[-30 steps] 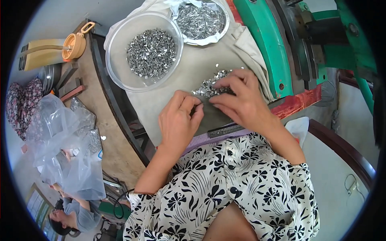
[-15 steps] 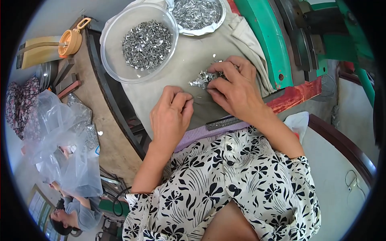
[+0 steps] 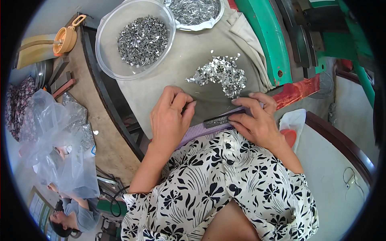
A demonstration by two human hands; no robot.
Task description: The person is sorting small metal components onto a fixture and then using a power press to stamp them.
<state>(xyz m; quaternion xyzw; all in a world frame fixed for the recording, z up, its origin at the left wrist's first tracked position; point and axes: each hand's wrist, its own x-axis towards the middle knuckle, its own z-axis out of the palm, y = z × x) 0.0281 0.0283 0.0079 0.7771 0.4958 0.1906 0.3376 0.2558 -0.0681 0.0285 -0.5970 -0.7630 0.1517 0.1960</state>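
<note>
On the grey cloth, a heap of small shiny metal pieces (image 3: 226,72) lies spread in a curve ahead of my hands. My right hand (image 3: 257,120) is at the right end of a black slotted bar (image 3: 217,121), thumb and fingers closed about it; its far end is hidden by them. That bar rests along the near edge of the cloth, over a purple checked fabric (image 3: 195,134). My left hand (image 3: 169,118) rests on the cloth to the left of the bar, thumb and forefinger pinched together. What is between them, if anything, is hidden.
A clear plastic tub (image 3: 105,60) of small grey metal parts stands at the far left, beside a lined bowl (image 3: 201,26) of silvery pieces. Green machinery (image 3: 267,40) borders the right. Plastic bags (image 3: 76,160) lie on a wooden bench (image 3: 108,148); another person (image 3: 82,215) sits beyond.
My right hand has drawn back from the metal heap toward me and onto the black bar, uncovering the heap. The bar has tilted slightly. My left hand has hardly moved.
</note>
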